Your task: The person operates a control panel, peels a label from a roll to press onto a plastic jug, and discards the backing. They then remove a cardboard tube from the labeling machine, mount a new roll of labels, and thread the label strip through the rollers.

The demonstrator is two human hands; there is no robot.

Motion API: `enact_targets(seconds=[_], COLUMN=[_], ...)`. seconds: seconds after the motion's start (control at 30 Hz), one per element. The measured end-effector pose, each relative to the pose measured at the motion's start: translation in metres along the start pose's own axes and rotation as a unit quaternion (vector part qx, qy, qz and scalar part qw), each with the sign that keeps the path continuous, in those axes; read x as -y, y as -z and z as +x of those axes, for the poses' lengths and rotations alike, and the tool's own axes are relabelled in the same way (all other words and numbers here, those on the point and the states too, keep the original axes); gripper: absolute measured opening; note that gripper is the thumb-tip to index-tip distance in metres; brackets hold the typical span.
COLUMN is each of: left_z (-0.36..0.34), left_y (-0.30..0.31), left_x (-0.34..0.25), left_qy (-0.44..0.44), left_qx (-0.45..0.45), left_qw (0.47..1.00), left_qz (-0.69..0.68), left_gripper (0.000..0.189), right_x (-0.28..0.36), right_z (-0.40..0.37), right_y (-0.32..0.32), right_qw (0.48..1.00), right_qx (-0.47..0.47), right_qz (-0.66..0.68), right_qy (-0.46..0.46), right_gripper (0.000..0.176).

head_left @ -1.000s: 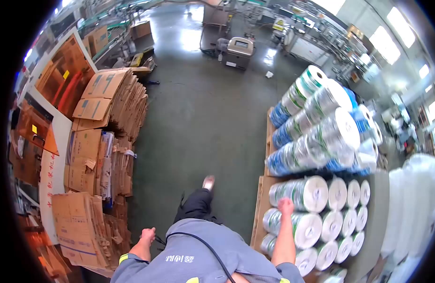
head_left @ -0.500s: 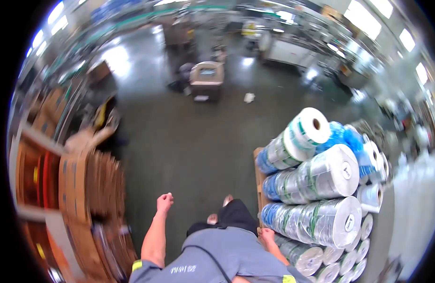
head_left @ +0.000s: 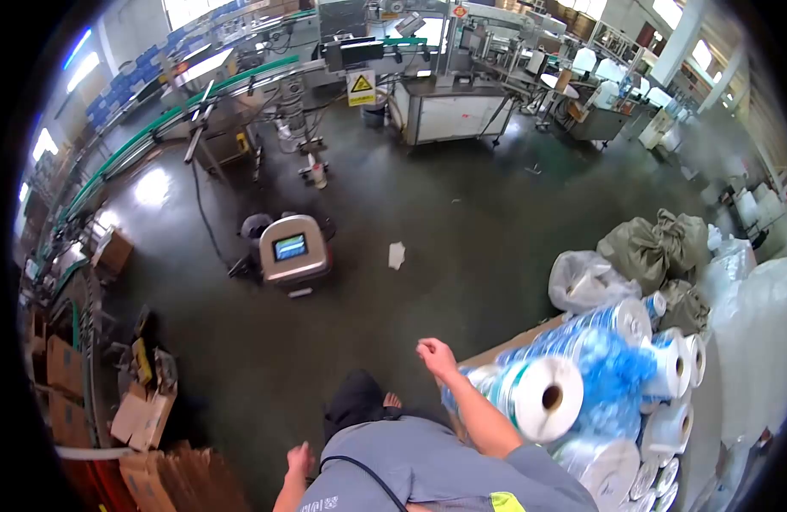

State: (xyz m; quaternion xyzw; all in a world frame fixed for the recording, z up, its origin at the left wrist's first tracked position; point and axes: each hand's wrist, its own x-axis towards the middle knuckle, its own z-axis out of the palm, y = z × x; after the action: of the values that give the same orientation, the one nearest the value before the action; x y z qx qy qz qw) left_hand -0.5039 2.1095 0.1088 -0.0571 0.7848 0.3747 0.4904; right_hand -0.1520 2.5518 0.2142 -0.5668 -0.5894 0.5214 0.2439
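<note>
My right hand (head_left: pixel 437 354) swings forward over the dark floor, fingers loosely curled with nothing in them. It passes close beside the pallet (head_left: pixel 521 338) loaded with wrapped film rolls; the nearest is a white roll (head_left: pixel 537 398) with a brown core. Lower down, at my left side, hangs my left hand (head_left: pixel 300 461), curled and holding nothing. A foot (head_left: pixel 392 400) shows below my body. Ahead on the floor stands a rounded machine (head_left: pixel 293 253) with a lit screen.
White scrap (head_left: pixel 397 255) lies on the floor ahead. Flattened cardboard (head_left: pixel 167 478) and an open carton (head_left: pixel 146 412) stand to the left. A curved conveyor (head_left: pixel 180 109) runs behind, with a white-panelled machine (head_left: pixel 457 115). Tied sacks (head_left: pixel 641 247) sit beyond the rolls.
I have moved forward: the screened machine and floor scrap are nearer, and the rolls sit lower in view. My right hand has swung forward; my left hand has dropped back.
</note>
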Motion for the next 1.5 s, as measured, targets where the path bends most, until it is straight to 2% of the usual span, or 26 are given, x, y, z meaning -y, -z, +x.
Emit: enact_targets(seconds=[0.07, 0.17, 0.23, 0.27, 0.3, 0.33, 0.37, 0.4, 0.43, 0.47, 0.5, 0.53, 0.57, 0.6, 0.63, 0.7, 0.77, 0.9, 1.0, 1.1, 1.13, 1.17, 1.2, 1.23, 1.43, 1.5], left_z=[0.038, 0.092, 0.12, 0.14, 0.193, 0.241, 0.27, 0.316, 0.29, 0.311, 0.353, 0.425, 0.358, 0.396, 0.392, 0.379, 0.371, 0.376, 0.336, 0.344, 0.358, 0.369, 0.387, 0.401, 0.556, 0.605], left_y=[-0.011, -0.045, -0.082, -0.094, -0.124, -0.157, -0.171, -0.213, -0.257, -0.293, -0.326, -0.359, -0.401, -0.444, -0.479, -0.551, -0.619, -0.727, -0.765, -0.803, -0.817, -0.83, -0.837, -0.852, -0.972, -1.022], left_x=[-0.003, -0.042, -0.098, -0.141, -0.204, -0.275, -0.339, -0.387, -0.515, -0.595, -0.657, -0.71, -0.833, -0.889, -0.961, -1.08, -1.174, -1.306, -1.427, -1.549, -1.592, -1.636, -1.678, -1.724, -1.972, -2.023], left_qy=[0.021, -0.037, 0.121, -0.087, -0.064, -0.035, -0.341, -0.127, -0.008, -0.064, -0.104, -0.26, -0.283, -0.264, -0.307, -0.373, -0.401, -0.48, -0.509, -0.591, -0.605, -0.596, -0.601, -0.616, -0.654, -0.631], left_qx=[-0.037, -0.049, -0.138, -0.099, -0.018, 0.061, 0.089, 0.029, 0.05, 0.046, 0.033, -0.035, 0.015, 0.078, 0.101, 0.118, 0.157, 0.193, 0.224, 0.155, 0.145, 0.156, 0.099, 0.1, 0.103, 0.08], left_qw=[0.989, 0.9, 0.955, 0.869, 0.891, 0.907, 0.668, 0.942, 0.965, 0.975, 0.977, 0.934, 0.918, 0.957, 0.941, 0.918, 0.902, 0.855, 0.831, 0.79, 0.775, 0.77, 0.781, 0.758, 0.718, 0.75], left_qz=[0.139, 0.432, 0.235, 0.476, 0.449, 0.416, 0.655, 0.309, 0.257, 0.21, 0.184, 0.243, 0.279, 0.09, 0.099, 0.055, 0.027, 0.033, 0.025, -0.048, -0.114, -0.166, -0.137, -0.19, -0.216, -0.182], left_gripper=[0.034, 0.036, 0.039, 0.041, 0.04, 0.039, 0.041, 0.04, 0.039, 0.041, 0.041, 0.034, 0.032, 0.032, 0.034, 0.031, 0.03, 0.03, 0.029, 0.028, 0.028, 0.029, 0.031, 0.035, 0.032, 0.031], right_x=[0.057, 0.079, 0.041, -0.013, -0.023, -0.021, -0.02, 0.003, 0.02, 0.032, 0.036, 0.011, 0.033, 0.036, 0.046, 0.107, 0.194, 0.364, 0.535, 0.656, 0.676, 0.691, 0.693, 0.693, 0.7, 0.723], right_z=[0.083, 0.211, 0.282, 0.318, 0.331, 0.349, 0.359, 0.367, 0.378, 0.395, 0.416, 0.442, 0.467, 0.502, 0.534, 0.627, 0.735, 0.959, 1.059, 1.119, 1.143, 1.16, 1.184, 1.214, 1.378, 1.42], right_y=[0.022, 0.042, 0.059, 0.066, 0.072, 0.081, 0.091, 0.102, 0.109, 0.112, 0.113, 0.112, 0.114, 0.114, 0.115, 0.117, 0.131, 0.153, 0.156, 0.153, 0.144, 0.139, 0.132, 0.128, 0.162, 0.162], right_qw=[0.999, 0.997, 0.992, 0.99, 0.976, 0.97, 0.957, 0.963, 0.965, 0.962, 0.959, 0.95, 0.929, 0.922, 0.914, 0.898, 0.928, 0.957, 0.941, 0.853, 0.8, 0.768, 0.743, 0.714, 0.866, 0.88], right_qx=[0.007, -0.026, -0.077, -0.083, -0.129, -0.121, -0.109, -0.107, -0.103, -0.118, -0.136, -0.153, -0.169, -0.186, -0.204, -0.267, -0.223, 0.004, 0.233, 0.471, 0.525, 0.591, 0.635, 0.676, 0.494, 0.463], right_qz=[0.034, 0.078, 0.058, -0.084, -0.165, -0.16, -0.156, -0.092, -0.024, -0.026, -0.024, 0.003, 0.019, 0.026, 0.03, 0.177, 0.205, 0.283, 0.236, 0.16, 0.136, 0.148, 0.112, 0.08, 0.073, 0.096], right_qy=[0.009, 0.002, -0.08, -0.075, -0.06, -0.135, -0.218, -0.231, -0.242, -0.245, -0.247, -0.273, -0.329, -0.338, -0.348, -0.303, -0.217, -0.065, 0.063, 0.159, 0.257, 0.2, 0.181, 0.161, 0.022, -0.044], right_gripper=[0.032, 0.032, 0.027, 0.025, 0.025, 0.024, 0.023, 0.022, 0.02, 0.019, 0.017, 0.016, 0.015, 0.016, 0.017, 0.02, 0.025, 0.033, 0.034, 0.036, 0.035, 0.035, 0.035, 0.035, 0.029, 0.027])
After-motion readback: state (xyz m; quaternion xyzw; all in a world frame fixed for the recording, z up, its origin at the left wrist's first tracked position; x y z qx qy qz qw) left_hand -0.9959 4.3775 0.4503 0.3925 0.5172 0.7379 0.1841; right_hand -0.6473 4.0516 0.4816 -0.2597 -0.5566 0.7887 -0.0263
